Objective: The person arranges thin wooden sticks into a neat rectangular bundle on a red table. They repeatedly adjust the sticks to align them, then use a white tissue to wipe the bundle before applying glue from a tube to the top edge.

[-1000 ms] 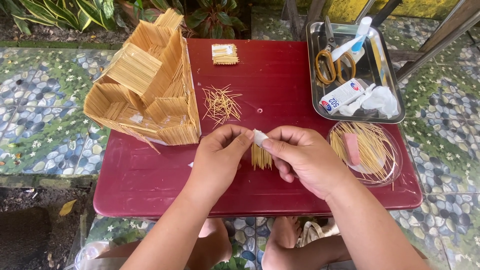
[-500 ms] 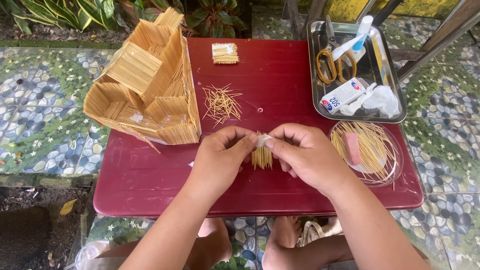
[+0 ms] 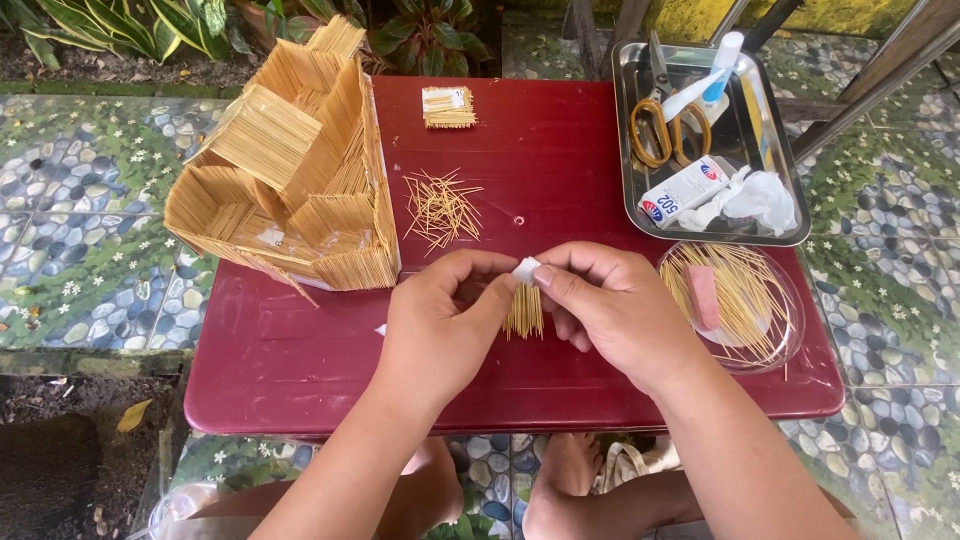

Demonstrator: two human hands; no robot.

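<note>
- Both hands meet at the table's centre. The left hand and right hand pinch a white bit at the top of a small stick strip, fingertips closed tight on it.
- The strip hangs at 6 o'clock from the pinch, just above the table.
- It looks like a joining step. Any next move needs a steady, light pinch so the sticks stay aligned.
- The stick model sits at 10 o'clock and the tray at 2.
- Versus a second ago, the left fingertips have closed onto the bit. The strip has barely moved.
</note>
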